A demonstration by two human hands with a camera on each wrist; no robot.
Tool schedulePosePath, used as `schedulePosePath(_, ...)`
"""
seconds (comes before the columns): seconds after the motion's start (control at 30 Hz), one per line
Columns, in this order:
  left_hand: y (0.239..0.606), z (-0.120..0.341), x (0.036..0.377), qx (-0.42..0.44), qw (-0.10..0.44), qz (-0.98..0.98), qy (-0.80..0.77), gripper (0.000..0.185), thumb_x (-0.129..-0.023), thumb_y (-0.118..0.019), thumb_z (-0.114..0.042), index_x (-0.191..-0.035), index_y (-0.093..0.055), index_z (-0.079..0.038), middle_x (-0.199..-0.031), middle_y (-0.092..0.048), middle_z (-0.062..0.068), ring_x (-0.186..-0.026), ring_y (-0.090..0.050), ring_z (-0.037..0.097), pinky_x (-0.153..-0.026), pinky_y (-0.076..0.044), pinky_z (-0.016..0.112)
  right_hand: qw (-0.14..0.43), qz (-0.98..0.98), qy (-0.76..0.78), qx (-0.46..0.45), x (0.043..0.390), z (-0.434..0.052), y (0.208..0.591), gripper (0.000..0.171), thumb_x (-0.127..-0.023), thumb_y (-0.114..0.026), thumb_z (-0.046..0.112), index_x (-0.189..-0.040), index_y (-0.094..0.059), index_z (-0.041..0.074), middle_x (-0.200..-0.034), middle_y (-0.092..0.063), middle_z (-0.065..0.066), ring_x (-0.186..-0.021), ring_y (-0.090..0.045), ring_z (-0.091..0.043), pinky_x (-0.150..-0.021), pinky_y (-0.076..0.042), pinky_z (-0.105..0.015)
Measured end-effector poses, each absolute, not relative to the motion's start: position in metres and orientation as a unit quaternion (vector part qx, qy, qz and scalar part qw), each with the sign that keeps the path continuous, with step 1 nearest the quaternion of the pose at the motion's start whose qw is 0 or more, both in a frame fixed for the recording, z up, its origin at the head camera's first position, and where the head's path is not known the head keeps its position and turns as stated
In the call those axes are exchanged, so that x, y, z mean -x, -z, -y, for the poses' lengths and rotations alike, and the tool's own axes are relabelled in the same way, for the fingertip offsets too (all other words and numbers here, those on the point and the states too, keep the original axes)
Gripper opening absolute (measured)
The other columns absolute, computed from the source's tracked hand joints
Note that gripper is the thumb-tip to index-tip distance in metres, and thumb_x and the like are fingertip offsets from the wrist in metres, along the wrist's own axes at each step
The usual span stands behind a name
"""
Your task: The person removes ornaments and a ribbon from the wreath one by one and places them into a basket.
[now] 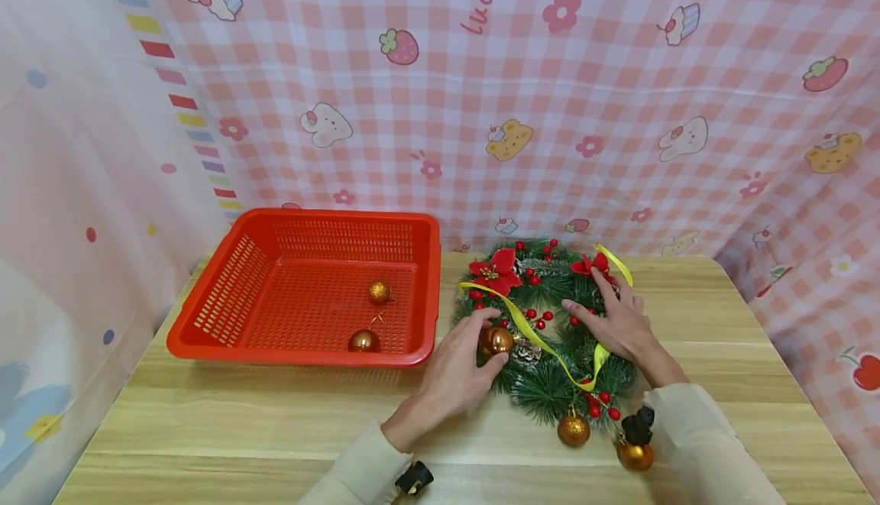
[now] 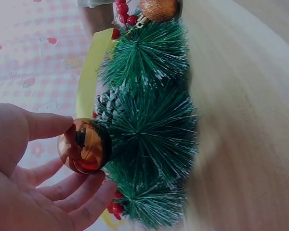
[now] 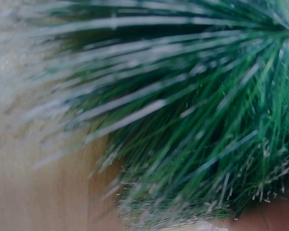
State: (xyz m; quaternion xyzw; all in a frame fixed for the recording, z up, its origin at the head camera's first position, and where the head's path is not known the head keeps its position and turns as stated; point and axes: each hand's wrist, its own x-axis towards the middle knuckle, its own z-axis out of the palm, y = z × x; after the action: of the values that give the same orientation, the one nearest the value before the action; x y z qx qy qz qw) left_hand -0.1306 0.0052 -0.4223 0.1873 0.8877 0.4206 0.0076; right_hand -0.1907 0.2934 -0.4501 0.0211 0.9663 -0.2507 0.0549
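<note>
Baubles number five: two lie in the red basket [image 1: 206, 322] at centre left, three hang on the wreath [image 1: 550, 383] at lower centre of the tabletop [image 1: 241, 421]. Left hand [image 1: 450, 371] has its grip pinched round one shiny bauble [image 1: 496, 341]; right hand [image 1: 619, 322] rests flat, grip wide, on the wreath.

At left of centre you see a red basket [image 1: 227, 299] holding two gold baubles [image 1: 380, 292], on a wooden table [image 1: 241, 421].
</note>
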Motion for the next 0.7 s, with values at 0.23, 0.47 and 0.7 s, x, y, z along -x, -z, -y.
schedulePosePath(0.23,0.413,-0.012,0.134,-0.196,0.002,-0.892,-0.408,0.055,-0.090,-0.073,-0.023,-0.139,-0.049,-0.022,-0.124,-0.062,0.002,-0.108,-0.061,0.019,-0.086,-0.051,0.038,0.056,-0.967,0.248,-0.023,0.191,-0.293,0.450,0.095,-0.092,-0.045,0.070,-0.161,-0.003,0.019,-0.161,-0.001,-0.028,-0.137,-0.014,-0.059,-0.094,-0.028,-0.077)
schedulePosePath(0.47,0.403,-0.021,0.144,-0.215,-0.003,-0.891,-0.399,0.055,-0.091,-0.072,-0.023,-0.140,-0.050,-0.021,-0.123,-0.062,0.002,-0.107,-0.060,0.018,-0.083,-0.051,0.036,0.054,-0.966,0.251,-0.021,0.190,-0.294,0.451,0.095,-0.092,-0.045,0.071,-0.161,-0.002,0.019,-0.161,0.000,-0.028,-0.138,-0.012,-0.060,-0.094,-0.026,-0.078)
schedulePosePath(0.7,0.393,-0.032,0.158,-0.236,0.001,-0.894,-0.380,0.052,-0.092,-0.070,-0.021,-0.140,-0.050,-0.020,-0.123,-0.062,0.003,-0.105,-0.059,0.018,-0.081,-0.051,0.032,0.050,-0.967,0.249,-0.022,0.190,-0.293,0.450,0.095,-0.093,-0.045,0.069,-0.161,-0.004,0.018,-0.161,-0.001,-0.028,-0.139,-0.012,-0.060,-0.095,-0.026,-0.079)
